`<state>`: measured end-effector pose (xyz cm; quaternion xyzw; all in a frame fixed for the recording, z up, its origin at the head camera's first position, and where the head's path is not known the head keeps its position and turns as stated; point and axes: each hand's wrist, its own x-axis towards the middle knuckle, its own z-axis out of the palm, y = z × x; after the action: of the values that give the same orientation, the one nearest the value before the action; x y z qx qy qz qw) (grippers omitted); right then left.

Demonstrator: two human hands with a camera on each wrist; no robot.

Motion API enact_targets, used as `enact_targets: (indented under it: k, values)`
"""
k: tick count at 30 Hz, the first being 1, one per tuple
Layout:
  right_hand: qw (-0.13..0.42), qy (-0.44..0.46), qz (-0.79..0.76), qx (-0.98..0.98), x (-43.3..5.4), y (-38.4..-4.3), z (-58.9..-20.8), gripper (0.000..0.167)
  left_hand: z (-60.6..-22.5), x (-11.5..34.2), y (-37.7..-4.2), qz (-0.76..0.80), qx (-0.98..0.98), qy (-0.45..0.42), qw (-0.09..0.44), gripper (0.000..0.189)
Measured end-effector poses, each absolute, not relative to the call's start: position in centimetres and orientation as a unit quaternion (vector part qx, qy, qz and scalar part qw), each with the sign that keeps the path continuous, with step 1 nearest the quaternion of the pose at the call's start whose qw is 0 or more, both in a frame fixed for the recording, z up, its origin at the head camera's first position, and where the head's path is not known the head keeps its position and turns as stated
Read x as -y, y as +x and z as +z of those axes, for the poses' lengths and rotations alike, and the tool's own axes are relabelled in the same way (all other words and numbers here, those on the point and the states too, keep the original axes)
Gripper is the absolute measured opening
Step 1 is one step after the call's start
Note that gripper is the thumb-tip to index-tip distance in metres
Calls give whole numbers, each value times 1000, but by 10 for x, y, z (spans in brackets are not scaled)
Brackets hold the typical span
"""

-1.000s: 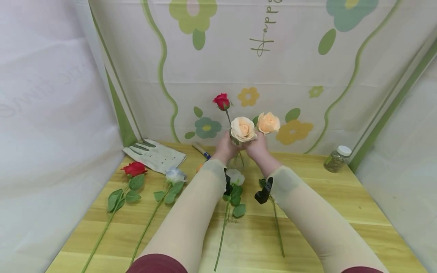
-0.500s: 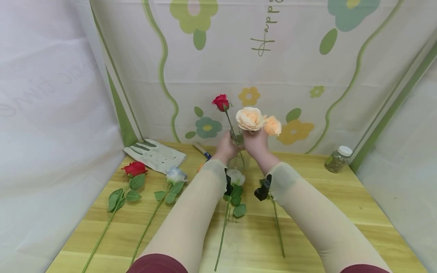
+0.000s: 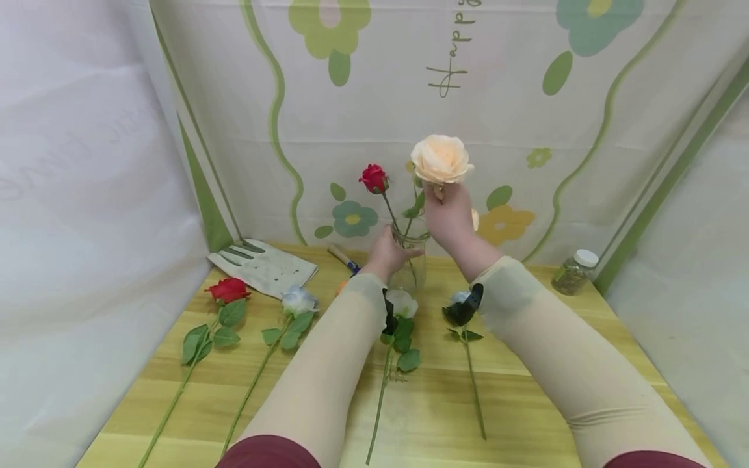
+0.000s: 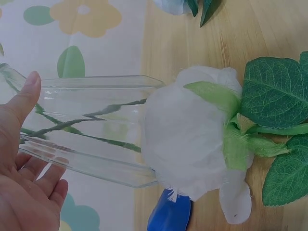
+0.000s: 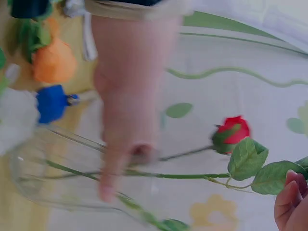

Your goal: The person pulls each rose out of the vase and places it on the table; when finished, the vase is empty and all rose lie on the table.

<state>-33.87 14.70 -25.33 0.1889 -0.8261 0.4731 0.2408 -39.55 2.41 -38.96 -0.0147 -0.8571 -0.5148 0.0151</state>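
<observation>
My left hand [image 3: 389, 252] holds a clear glass vase [image 3: 417, 276] near its neck, thumb on one side and fingers on the other. Several green stems cross inside the glass [image 4: 96, 103]. A red rose [image 3: 373, 179] stands in the vase, leaning left. Above the rim, my right hand [image 3: 450, 211] pinches a large peach rose [image 3: 441, 159] just beneath its bloom. Its leafy stem [image 5: 192, 176] runs down into the vase. A second peach rose [image 3: 475, 220] shows only an edge behind the right hand.
On the wooden table [image 3: 526, 364] lie a white rose [image 3: 402, 304], a red rose [image 3: 228, 290], and two pale blue roses [image 3: 300, 299], one partly under my right wrist. A glove [image 3: 266, 266] and a blue-ended tool [image 3: 353, 265] are at the back left, a lidded jar [image 3: 576, 273] back right.
My right hand has risen from the vase's neck, raising the large peach rose, so the rim and leaves now show. My left hand stays on the vase.
</observation>
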Motion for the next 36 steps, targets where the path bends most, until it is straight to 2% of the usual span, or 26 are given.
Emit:
enact_targets:
  k: [7,13,16,20,23,28,36]
  values:
    - [269,169,548,774,-161,-318,-195,29,-388,-25,-391,-520,854,-9,15,90]
    - [334,185,612,693,-181,-285,-147,17,-390,-27,-390,-531,847,-7,9,93]
    - [320,203,649,660,-195,-267,-127,16,-392,-26,-392,-530,848,-5,11,95]
    - [266,219,678,650,-219,-246,-112,23,-391,-25,-393,-528,849,-6,16,95]
    - [250,213,668,667,-239,-241,-114,27,-389,-25,-393,-529,848,-5,15,96]
    - [211,137,602,758,-270,-239,-136,28,-387,-24,-391,-524,852,0,14,98]
    - [128,69,429,892,-311,-259,-217,43,-386,-22,-388,-522,853,-9,22,94]
